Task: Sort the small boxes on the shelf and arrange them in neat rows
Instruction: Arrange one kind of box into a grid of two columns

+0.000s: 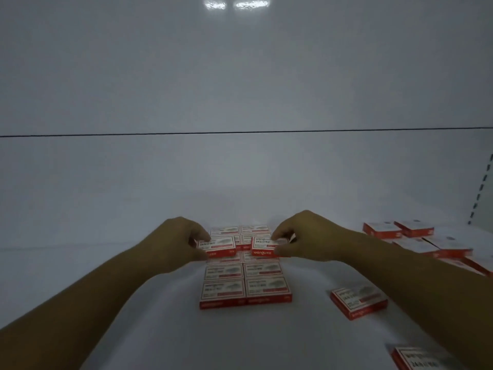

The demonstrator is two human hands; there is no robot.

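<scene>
Small red-and-white boxes lie in two neat columns (245, 284) on the white shelf (133, 303), running away from me. My left hand (181, 240) pinches one box (217, 247) just above the left column. My right hand (306, 236) pinches another box (262, 247) above the right column, tilted slightly. Both held boxes sit over the middle of the grid, and they hide the boxes under them. A loose box (358, 301) lies askew to the right of the grid.
A jumble of several more boxes (426, 244) sits at the right of the shelf. Another box (424, 359) lies at the bottom right edge. The white back wall (240, 169) rises behind the grid. A slotted upright (482, 188) stands at the far right.
</scene>
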